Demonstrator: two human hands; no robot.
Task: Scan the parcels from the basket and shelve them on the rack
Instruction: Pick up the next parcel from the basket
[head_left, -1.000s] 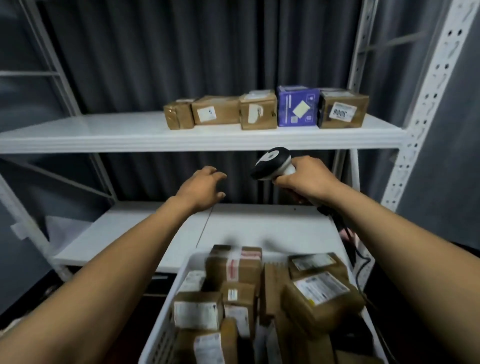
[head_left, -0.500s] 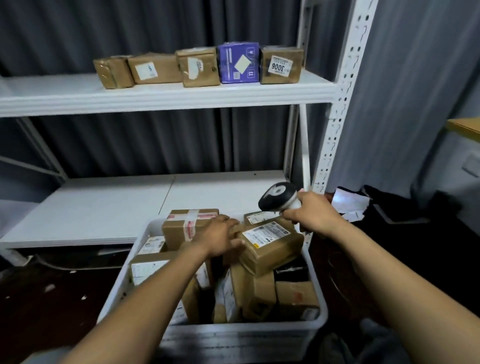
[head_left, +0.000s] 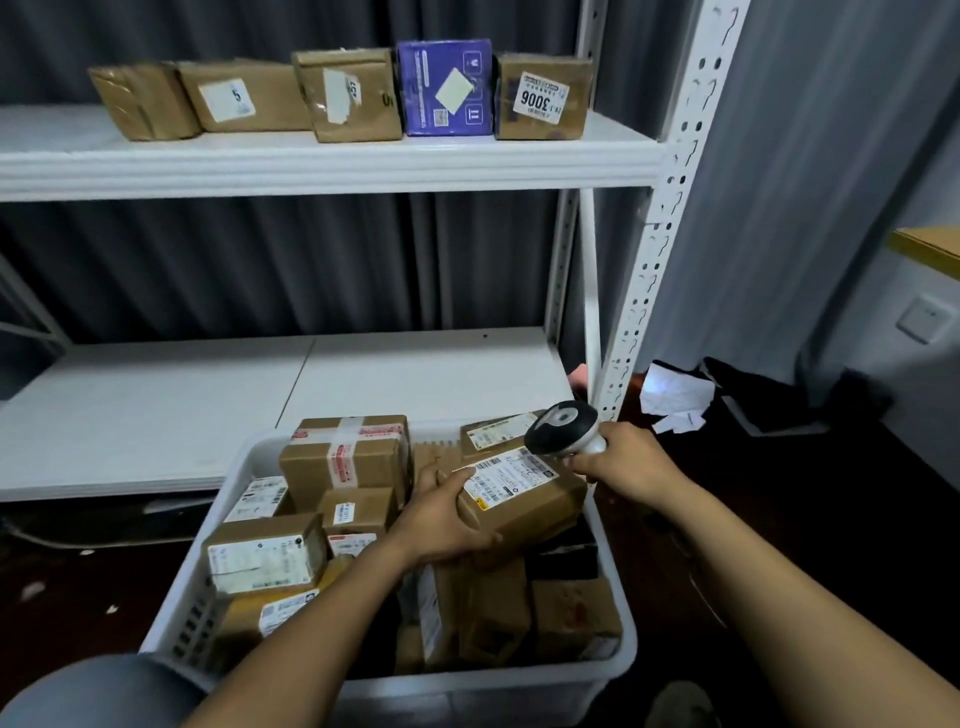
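Observation:
A white basket (head_left: 618, 660) full of several brown parcels sits in front of the white rack (head_left: 332, 166). My left hand (head_left: 441, 514) grips a brown parcel (head_left: 524, 499) with a white label on top, held at the basket's upper right. My right hand (head_left: 631, 465) holds a black and white barcode scanner (head_left: 561, 426), its head just above the parcel's label. Several parcels stand in a row on the rack's upper shelf, among them a purple box (head_left: 447, 88).
The rack's lower shelf (head_left: 208, 410) lies behind the basket. A perforated rack post (head_left: 660, 228) rises at the right. Crumpled paper (head_left: 675, 400) and dark items lie on the floor to the right. My knee (head_left: 98, 691) shows at the bottom left.
Both hands came down from the shelf to the basket. My left hand took hold of the labelled parcel and my right brought the scanner over it.

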